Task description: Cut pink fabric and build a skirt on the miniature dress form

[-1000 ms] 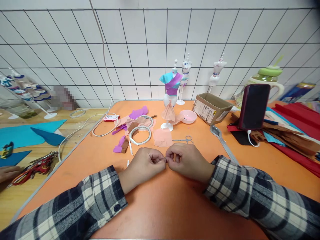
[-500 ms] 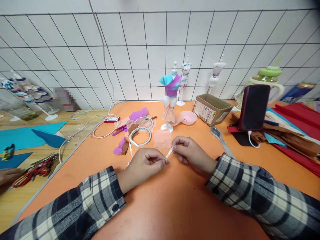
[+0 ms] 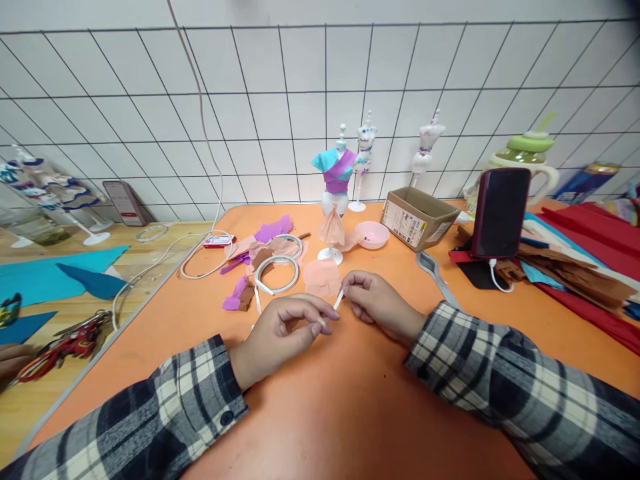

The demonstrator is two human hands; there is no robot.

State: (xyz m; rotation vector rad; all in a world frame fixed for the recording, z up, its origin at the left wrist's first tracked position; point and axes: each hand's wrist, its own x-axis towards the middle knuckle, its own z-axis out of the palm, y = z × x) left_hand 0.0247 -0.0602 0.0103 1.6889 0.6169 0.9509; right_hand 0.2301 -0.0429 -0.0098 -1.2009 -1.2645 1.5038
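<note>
While left hand (image 3: 283,333) sits loose, right (image 3: 383,307) pinches strip (image 3: 339,299).

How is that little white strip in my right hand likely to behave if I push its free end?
The white strip is probably very light, being short and narrow. It juts out fairly straight from the fingers of your right hand, so it may have slight stiffness. Still, looking so slender, it would likely bend under a push.

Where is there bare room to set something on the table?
The near stretch of orange table between the plaid sleeves, bar a dark speck; also left, between the nearest purple scrap and the table's edge. Crowded: around the white rings and dark-screened phone.
</note>
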